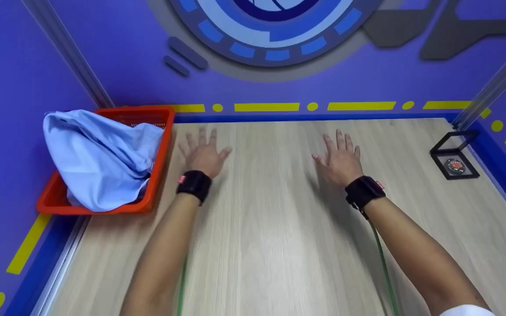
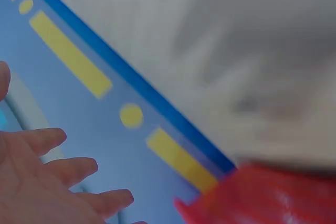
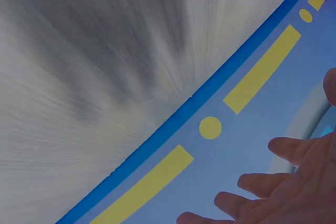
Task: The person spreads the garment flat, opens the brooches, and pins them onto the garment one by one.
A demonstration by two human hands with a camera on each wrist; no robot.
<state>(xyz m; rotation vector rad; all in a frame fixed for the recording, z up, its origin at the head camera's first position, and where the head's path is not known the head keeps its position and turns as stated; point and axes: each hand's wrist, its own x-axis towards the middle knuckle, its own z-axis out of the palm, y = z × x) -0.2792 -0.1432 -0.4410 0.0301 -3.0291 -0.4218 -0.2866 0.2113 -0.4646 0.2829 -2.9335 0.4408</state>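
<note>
My left hand (image 1: pixel 204 158) is held over the wooden table with its fingers spread, just right of a red plastic basket (image 1: pixel 161 175). A light blue cloth (image 1: pixel 99 153) lies heaped in that basket and hangs over its rim. Over the table's right half, my right hand (image 1: pixel 341 163) is also spread, palm down, holding nothing. Both wrists wear black straps. The left wrist view shows the left hand's fingers (image 2: pixel 73 171) and a blurred red corner of the basket. In the right wrist view the fingers (image 3: pixel 265 184) are straight and apart.
A small black hinged display frame (image 1: pixel 461 177) with a round coin-like piece stands open at the table's right side. Blue printed walls (image 1: pixel 279 92) bound the back and sides. Green cables (image 1: pixel 382 254) run along the forearms.
</note>
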